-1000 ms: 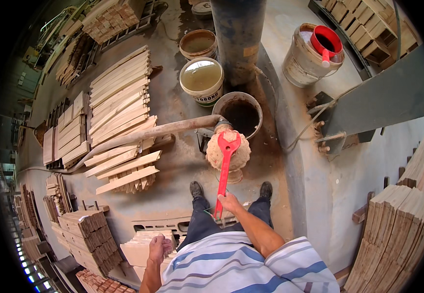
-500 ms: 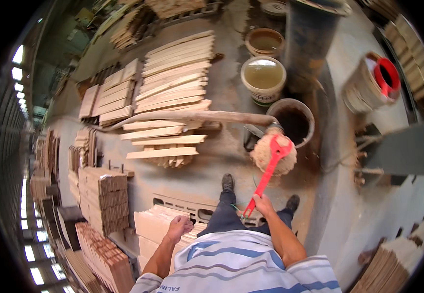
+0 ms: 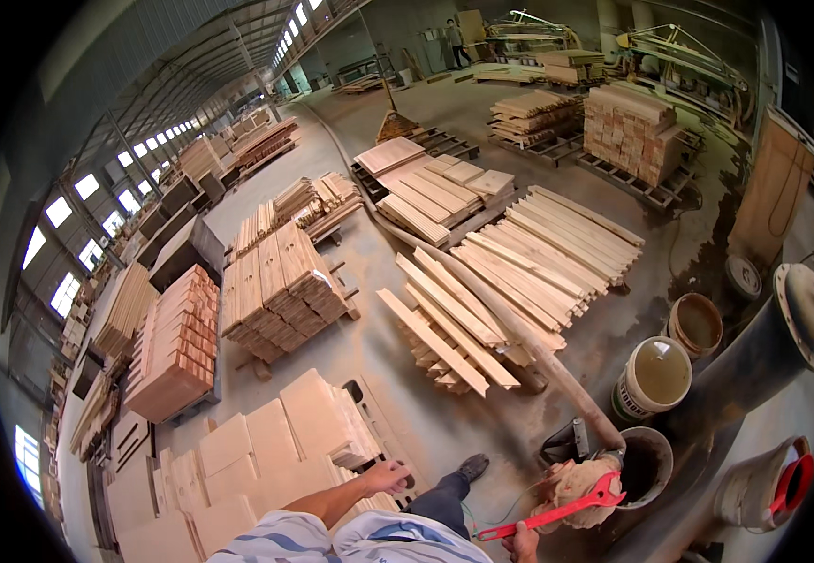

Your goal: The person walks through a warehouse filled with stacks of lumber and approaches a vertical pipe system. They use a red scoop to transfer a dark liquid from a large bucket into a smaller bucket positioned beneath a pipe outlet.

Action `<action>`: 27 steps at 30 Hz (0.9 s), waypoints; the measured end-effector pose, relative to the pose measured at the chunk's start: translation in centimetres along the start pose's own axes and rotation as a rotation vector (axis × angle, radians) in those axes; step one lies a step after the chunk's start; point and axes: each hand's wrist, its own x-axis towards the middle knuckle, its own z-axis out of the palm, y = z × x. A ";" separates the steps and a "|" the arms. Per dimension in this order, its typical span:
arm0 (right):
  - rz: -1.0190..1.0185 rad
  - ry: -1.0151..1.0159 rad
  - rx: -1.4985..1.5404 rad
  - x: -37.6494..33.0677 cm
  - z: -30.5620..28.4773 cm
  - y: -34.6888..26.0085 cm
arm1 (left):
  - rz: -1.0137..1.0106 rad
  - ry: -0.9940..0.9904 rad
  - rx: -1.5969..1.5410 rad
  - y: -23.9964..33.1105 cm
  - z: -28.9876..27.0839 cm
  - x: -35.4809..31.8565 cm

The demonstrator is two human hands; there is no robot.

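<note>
My right hand (image 3: 522,542) is closed around the handle of a red open-ended wrench (image 3: 557,516). The wrench's jaw end lies over a lumpy beige bundle (image 3: 566,480), whose material I cannot make out; whether they touch is unclear. A thick brown hose (image 3: 515,328) runs to this bundle, beside a dark-filled bucket (image 3: 667,477). My left hand (image 3: 386,477) holds nothing, its fingers loosely bent and apart, near the edge of a stack of pale boards (image 3: 327,413).
Loose wooden slats (image 3: 547,263) lie across the floor ahead. At right stand a white bucket of liquid (image 3: 624,399), a brown bucket (image 3: 695,324), a dark cylinder tank (image 3: 754,357) and a tub with a red rim (image 3: 754,488). Board stacks (image 3: 280,291) line the left. Far off, a person (image 3: 456,42) stands.
My view has swung left and up, taking in more of the hall. The wrench and my right hand now appear lower in view. The wrench stays in my right hand.
</note>
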 end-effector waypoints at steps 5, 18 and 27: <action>-0.205 0.023 -0.141 1.9 -1.0 1.9 | 0.009 -0.015 -0.014 -0.1 0.3 0.5; -0.217 -0.014 -0.148 1.7 -0.9 1.3 | 0.051 -0.060 -0.110 -0.4 -0.1 -0.7; -0.198 -0.073 -0.031 -1.4 -1.0 -0.9 | 0.015 0.018 -0.071 -2.8 -0.2 0.5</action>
